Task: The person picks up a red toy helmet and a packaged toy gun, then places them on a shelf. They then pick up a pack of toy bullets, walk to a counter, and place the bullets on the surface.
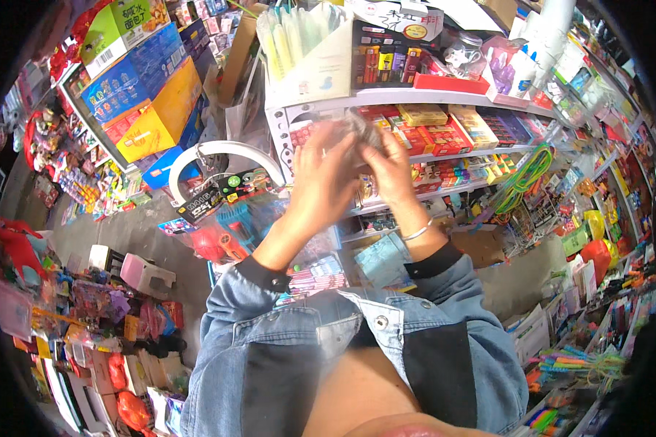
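Both my hands are raised in front of a stocked shelf, close together and blurred. Between them is a crumpled grey item [362, 128], perhaps a cloth or thin plastic; the blur hides which. My right hand [387, 164] pinches its right side between thumb and fingers. My left hand [328, 172] lies against its left side with fingers extended, and whether it grips cannot be made out. Just behind my hands, red and yellow small boxes [429, 136] fill the upper shelf tier. A white carton of wrapped sticks [311, 82] stands above my left hand.
A white ring-shaped tube [224, 147] and packaged toys [235, 235] sit left of my left arm. Blue and yellow cartons [158, 120] are stacked at upper left. Green and yellow cords [525, 180] hang at right. A pink-and-white stool [147, 275] stands on the floor.
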`<act>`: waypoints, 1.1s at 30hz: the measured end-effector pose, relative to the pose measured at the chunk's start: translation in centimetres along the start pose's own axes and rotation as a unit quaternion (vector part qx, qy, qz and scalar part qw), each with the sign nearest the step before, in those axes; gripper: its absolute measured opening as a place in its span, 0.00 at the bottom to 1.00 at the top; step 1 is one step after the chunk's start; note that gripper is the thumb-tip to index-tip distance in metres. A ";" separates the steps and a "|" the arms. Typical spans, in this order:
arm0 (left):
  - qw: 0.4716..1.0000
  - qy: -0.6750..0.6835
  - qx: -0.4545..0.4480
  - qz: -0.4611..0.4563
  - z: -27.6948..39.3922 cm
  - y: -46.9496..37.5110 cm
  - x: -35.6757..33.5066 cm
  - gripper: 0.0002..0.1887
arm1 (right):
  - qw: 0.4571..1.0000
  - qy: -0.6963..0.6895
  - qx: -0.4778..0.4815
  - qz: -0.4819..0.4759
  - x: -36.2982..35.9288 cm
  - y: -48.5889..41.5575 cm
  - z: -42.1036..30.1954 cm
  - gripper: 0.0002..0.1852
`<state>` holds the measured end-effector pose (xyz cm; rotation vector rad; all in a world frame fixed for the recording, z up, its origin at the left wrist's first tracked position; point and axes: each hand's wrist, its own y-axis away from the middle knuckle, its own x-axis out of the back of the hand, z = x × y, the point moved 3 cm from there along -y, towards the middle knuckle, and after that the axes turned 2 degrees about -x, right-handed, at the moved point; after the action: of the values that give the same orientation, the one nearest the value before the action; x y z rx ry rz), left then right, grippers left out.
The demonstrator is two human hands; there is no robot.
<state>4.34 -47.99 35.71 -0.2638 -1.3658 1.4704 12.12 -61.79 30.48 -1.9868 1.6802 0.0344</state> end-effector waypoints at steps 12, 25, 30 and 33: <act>0.816 0.413 -0.347 0.209 14.4 0.3 4.7 0.10 | 0.755 0.444 0.482 -0.036 -2.2 -9.4 -12.3 0.15; 0.978 -0.042 -0.112 0.171 1.0 -3.2 4.8 0.17 | 0.758 0.447 0.475 0.019 -2.7 -8.8 -12.2 0.13; 0.967 -0.196 0.013 0.164 -6.8 -5.3 3.2 0.25 | 0.723 0.517 0.459 0.016 -4.6 -10.6 -11.6 0.12; 0.963 -0.218 0.015 0.157 -8.0 -5.1 2.7 0.27 | 0.749 0.516 0.416 0.000 -4.4 -8.8 -9.2 0.11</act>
<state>11.81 -42.29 38.62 -0.1443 -1.7079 1.8903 16.42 -60.82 43.20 -1.2597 1.7167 -1.7722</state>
